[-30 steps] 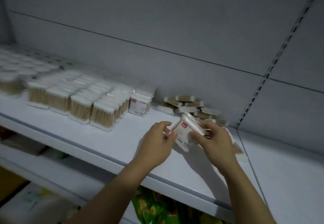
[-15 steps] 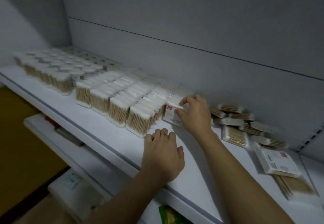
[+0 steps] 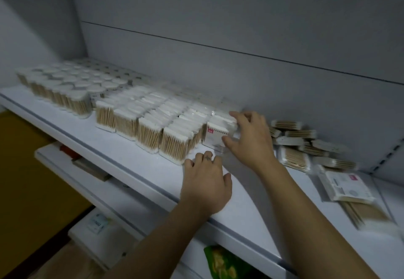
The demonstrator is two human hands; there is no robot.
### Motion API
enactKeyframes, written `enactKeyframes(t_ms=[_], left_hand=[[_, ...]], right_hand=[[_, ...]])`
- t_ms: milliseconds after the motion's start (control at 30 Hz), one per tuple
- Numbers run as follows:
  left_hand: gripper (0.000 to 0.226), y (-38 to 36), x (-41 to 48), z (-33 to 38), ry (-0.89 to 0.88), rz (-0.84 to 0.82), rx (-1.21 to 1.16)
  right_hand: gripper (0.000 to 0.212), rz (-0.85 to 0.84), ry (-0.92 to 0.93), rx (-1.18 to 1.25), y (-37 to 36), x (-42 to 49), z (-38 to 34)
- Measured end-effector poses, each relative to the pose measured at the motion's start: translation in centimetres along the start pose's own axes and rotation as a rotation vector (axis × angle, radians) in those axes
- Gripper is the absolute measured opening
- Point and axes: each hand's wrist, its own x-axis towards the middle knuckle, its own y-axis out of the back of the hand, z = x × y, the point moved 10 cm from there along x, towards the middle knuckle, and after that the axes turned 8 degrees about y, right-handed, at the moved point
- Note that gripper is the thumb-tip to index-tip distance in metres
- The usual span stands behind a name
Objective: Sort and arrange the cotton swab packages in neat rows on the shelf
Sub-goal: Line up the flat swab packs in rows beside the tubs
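Observation:
Upright rectangular cotton swab packages (image 3: pixel 150 125) stand in neat rows on the white shelf (image 3: pixel 131 160). At the right end of those rows stands a package with a red-marked label (image 3: pixel 215 134). My right hand (image 3: pixel 249 136) grips this labelled package, fingers over its top and thumb at its lower front. My left hand (image 3: pixel 205 182) rests flat on the shelf just in front, fingers relaxed and holding nothing. A loose pile of swab packages (image 3: pixel 301 145) lies to the right against the back wall.
Round swab tubs (image 3: pixel 65 90) fill the far left of the shelf. Flat packages (image 3: pixel 345 188) lie at the shelf's right front. A lower shelf (image 3: pixel 96 182) and a green bag (image 3: pixel 223 263) sit below. A slotted upright (image 3: pixel 391 152) rises at the right.
My right hand carried the labelled package left from in front of me and stood it at the end of the rows. My left hand let go and settled on the shelf.

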Motion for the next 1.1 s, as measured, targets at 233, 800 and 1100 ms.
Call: enactKeyframes(t_ms=[233,800,1100], left_hand=[[0.040,1.6,0.0,4.1,-0.209,0.010,-0.125],[0.053,-0.8,-2.4,9.8,-0.245,-0.196,-0.543],[0.028,-0.4,-1.5,1.9,0.206,-0.413,-1.342]], right_hand=[[0.051,-0.161,-0.210,-0.228,5.0,-7.7,6.8],[0.050,0.081,-0.249,-0.119,8.9,-15.6,10.0],[0.065,0.040,0.056,0.180,5.8,-12.0,1.5]])
